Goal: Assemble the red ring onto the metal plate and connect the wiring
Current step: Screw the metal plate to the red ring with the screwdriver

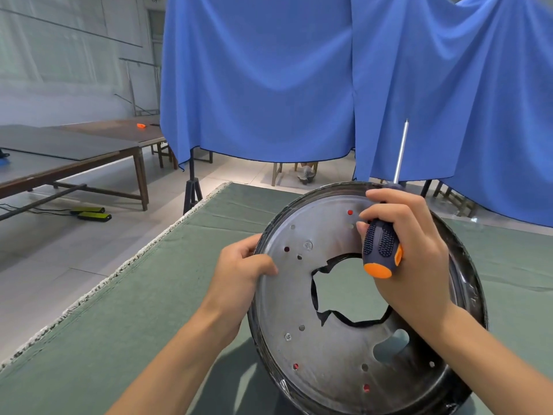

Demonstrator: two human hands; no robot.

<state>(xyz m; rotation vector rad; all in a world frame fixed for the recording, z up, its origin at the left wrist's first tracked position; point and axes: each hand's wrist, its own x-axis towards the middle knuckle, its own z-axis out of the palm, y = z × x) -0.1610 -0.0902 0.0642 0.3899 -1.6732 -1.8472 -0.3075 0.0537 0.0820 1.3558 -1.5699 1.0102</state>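
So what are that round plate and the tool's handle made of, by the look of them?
The round plate looks like bare sheet metal: dull grey, brushed sheen, punched holes. Its dark rim seems wrapped in glossy film, perhaps plastic. The screwdriver handle in the right hand looks like moulded plastic, with a dark, dimpled, probably rubbery grip and a smooth orange end cap.

Left hand (239, 274) pinches the tilted metal plate (299, 301) rim; right hand (410, 250) holds a screwdriver (384, 244), shaft pointing up above its grip.

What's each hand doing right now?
Left hand: closed on the metal plate's left rim.
Right hand: closed around the screwdriver, shaft pointing up.
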